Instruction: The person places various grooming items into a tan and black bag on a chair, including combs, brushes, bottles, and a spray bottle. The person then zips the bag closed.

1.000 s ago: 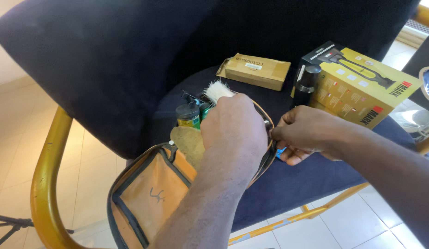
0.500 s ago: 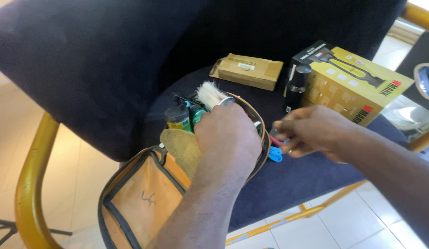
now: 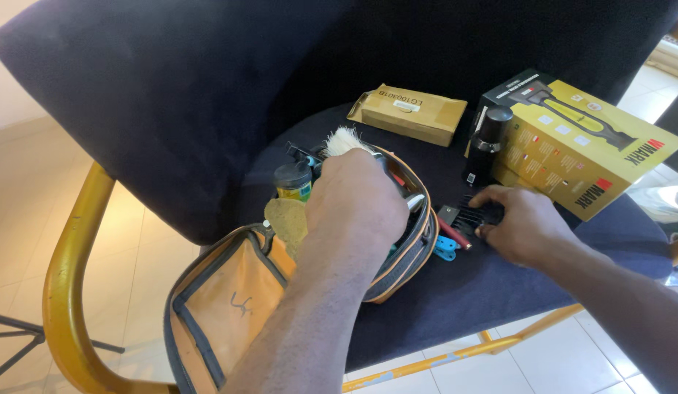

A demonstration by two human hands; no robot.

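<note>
The left hand (image 3: pixel 361 201) is plunged into the open orange bag (image 3: pixel 237 299) that lies on the near left of the dark blue chair seat (image 3: pixel 455 292). Its fingers are buried among the contents, so I cannot tell whether they are closed on anything. The right hand (image 3: pixel 525 226) rests on the seat just right of the bag, fingers loosely spread and curled down over a black comb attachment (image 3: pixel 474 214), touching it but not yet pinching it.

That comb looks like light, stiff plastic with thin teeth; it is probably best taken by its solid back edge, since the teeth could snag or bend. A blue comb (image 3: pixel 445 248) and a slim red piece (image 3: pixel 455 235), perhaps another attachment, lie between it and the bag.

A pale bristle brush (image 3: pixel 344 141) and a green-capped bottle (image 3: pixel 293 181) stand out of the bag's far end. Farther right are a black bottle (image 3: pixel 486 142), a yellow box (image 3: pixel 579 149) and a brown carton (image 3: pixel 412 113).
</note>
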